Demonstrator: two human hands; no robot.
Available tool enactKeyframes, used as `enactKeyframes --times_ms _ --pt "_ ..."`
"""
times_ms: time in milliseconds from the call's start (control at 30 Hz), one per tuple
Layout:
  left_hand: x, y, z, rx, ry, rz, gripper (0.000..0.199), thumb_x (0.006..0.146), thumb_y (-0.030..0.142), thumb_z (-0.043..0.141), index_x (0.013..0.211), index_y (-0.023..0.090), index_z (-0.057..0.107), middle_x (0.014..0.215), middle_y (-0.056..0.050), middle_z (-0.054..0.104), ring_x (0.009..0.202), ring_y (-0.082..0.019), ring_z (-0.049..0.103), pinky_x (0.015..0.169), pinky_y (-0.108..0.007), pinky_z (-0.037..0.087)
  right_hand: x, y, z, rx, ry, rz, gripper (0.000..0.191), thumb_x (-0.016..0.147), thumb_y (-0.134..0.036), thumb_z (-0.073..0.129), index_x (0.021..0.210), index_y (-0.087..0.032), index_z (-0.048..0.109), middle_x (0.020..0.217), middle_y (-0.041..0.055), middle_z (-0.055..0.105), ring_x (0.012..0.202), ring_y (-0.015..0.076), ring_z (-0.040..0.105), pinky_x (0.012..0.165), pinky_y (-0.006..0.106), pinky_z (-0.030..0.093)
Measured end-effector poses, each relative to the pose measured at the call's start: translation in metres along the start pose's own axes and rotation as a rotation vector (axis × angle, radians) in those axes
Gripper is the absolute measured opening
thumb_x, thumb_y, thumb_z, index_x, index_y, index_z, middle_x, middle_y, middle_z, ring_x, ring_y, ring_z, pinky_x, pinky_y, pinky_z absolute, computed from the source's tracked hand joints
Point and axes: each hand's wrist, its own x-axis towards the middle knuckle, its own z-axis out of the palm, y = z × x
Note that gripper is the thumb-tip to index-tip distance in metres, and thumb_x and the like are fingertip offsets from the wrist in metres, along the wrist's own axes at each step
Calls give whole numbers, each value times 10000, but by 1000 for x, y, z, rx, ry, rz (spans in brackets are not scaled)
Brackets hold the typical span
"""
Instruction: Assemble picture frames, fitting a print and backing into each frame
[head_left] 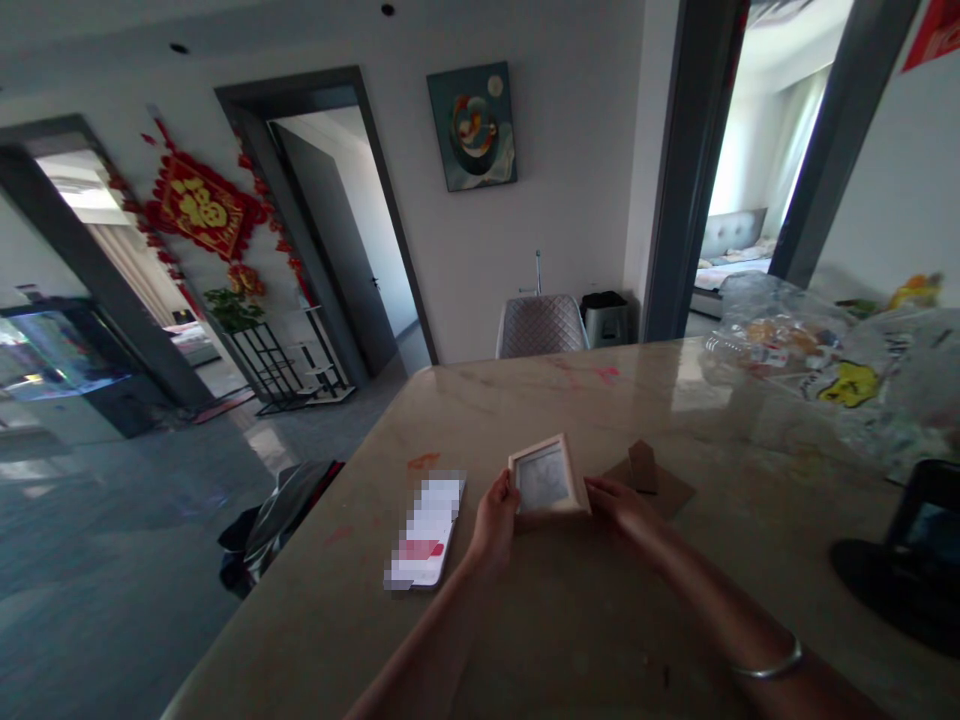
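Observation:
A small light-wood picture frame (578,484) is held tilted just over the table, its pane showing greyish. My left hand (496,512) grips its left side, thumb on the front edge. At the frame's lower right corner, my right hand (616,498) has its fingers closed against the edge; the fingertips are partly hidden. Behind my right hand lies a brown backing board (677,492) with a stand flap (642,467) sticking up. To the left of my left hand rests a phone (431,530) with a lit, partly blurred screen.
The marble-look table (360,620) has a rounded edge at left. Clear plastic bags (855,370) with goods inside lie at the back right. A black device on a round base (900,570) stands at right. Beyond the table are a quilted chair (543,328) and a bin (605,322).

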Motion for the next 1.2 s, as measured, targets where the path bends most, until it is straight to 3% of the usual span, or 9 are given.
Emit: enactKeyframes --times_ms 200,367,467,600,667,833,933,1200 --pt "-7 7 4 -288 -44 -293 395 703 40 494 1076 150 562 793 -47 635 625 -119 586 555 -212 455 -15 -11 12 71 -120 44 390 683 -398 615 1015 -202 563 1110 92 588 1004 219 556 768 346 468" --pt "-9 10 9 -411 -103 -431 363 730 6 415 1047 100 563 750 -74 626 625 -135 607 573 -238 496 -22 -18 18 -27 -151 -30 417 712 -422 582 1073 -223 518 1221 89 506 1096 215 489 791 355 470" --pt "-10 9 10 -432 -116 -434 346 723 -12 409 1009 88 575 744 -75 628 647 -144 619 596 -239 509 -20 -13 23 -193 -100 -174 420 701 -418 584 1066 -223 514 1179 86 536 1062 217 512 797 362 466" --pt "-11 7 11 -409 -116 -402 328 707 -27 414 954 93 592 726 -67 629 629 -139 619 602 -236 516 -16 0 28 -469 149 -434 322 691 -398 586 939 -197 544 971 81 598 943 213 561 772 361 474" --pt "-12 6 11 -388 -100 -386 317 705 -22 413 944 94 587 727 -68 630 620 -140 617 604 -248 520 -17 3 30 -562 207 -557 243 720 -380 557 875 -192 543 873 62 587 846 190 578 699 326 496" --pt "-13 6 12 -329 -54 -367 328 694 -20 413 958 105 562 734 -66 621 602 -137 610 588 -255 516 -24 -7 32 -681 263 -847 112 789 -273 485 861 -197 526 824 43 550 726 139 565 615 264 496" --pt "-14 7 12 -310 -53 -362 324 690 -15 414 951 105 564 732 -63 609 594 -130 601 582 -251 510 -25 -14 29 -799 268 -1013 155 798 -198 461 932 -208 539 885 56 531 743 134 550 654 273 489" --pt "-15 8 9 -292 -91 -342 340 682 -8 420 960 99 583 728 -66 596 602 -125 583 583 -246 498 -19 -15 18 -1047 198 -1139 343 794 -112 441 1087 -271 523 899 69 525 862 179 533 744 336 471"
